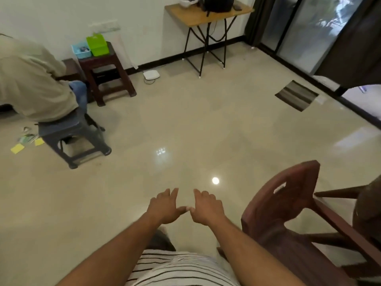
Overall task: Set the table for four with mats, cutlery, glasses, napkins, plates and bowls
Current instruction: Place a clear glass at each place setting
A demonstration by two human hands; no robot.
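While both my hands hang out in front of me with nothing in them, my left hand (165, 207) and my right hand (206, 209) have fingers loosely spread and thumb tips meeting between them, over bare floor (185, 124).

Finding: none of the mats, cutlery, glasses, napkins, plates or bowls shows anywhere in view, nor does the table to be set; I judge the task not yet begun.

Recommendation: the step in hand looks like locating the supplies, so I should turn, find the mats first and carry them flat with both hands.

Just right of my right hand stands a brown chair (288, 213), partly cut off by the edge. Well beyond my hands stands a folding table (208, 13); its top is cropped and the dark thing on it is unclear. Far left, a seated person (31, 79) is half out of view.
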